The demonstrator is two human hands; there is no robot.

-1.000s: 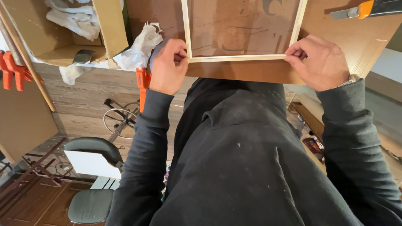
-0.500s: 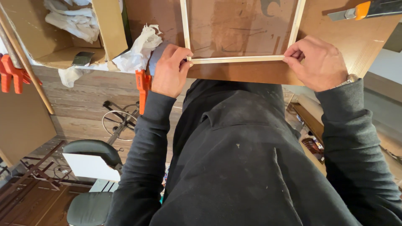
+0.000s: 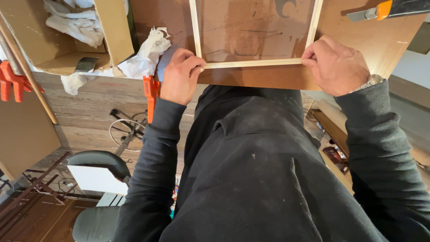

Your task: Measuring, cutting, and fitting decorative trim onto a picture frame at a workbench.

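Note:
A light wooden frame (image 3: 253, 63) made of thin strips lies flat on a brown board (image 3: 358, 45) at the near edge of the workbench. My left hand (image 3: 179, 76) pinches the frame's near left corner. At the near right corner, my right hand (image 3: 336, 62) presses on the joint; a watch sits on that wrist. Both hands grip the near strip where it meets the side strips. My dark sweater fills the lower half of the view.
An orange clamp (image 3: 151, 96) hangs at the bench edge by my left wrist. Crumpled white paper (image 3: 145, 56) and an open cardboard box (image 3: 67, 36) with rags sit to the left. An orange utility knife (image 3: 387, 9) lies at top right. Below are an office chair (image 3: 96, 188) and another orange clamp (image 3: 13, 80).
The view has drifted a little; both hands stay on the frame's near corners, with the fingers pressing slightly tighter.

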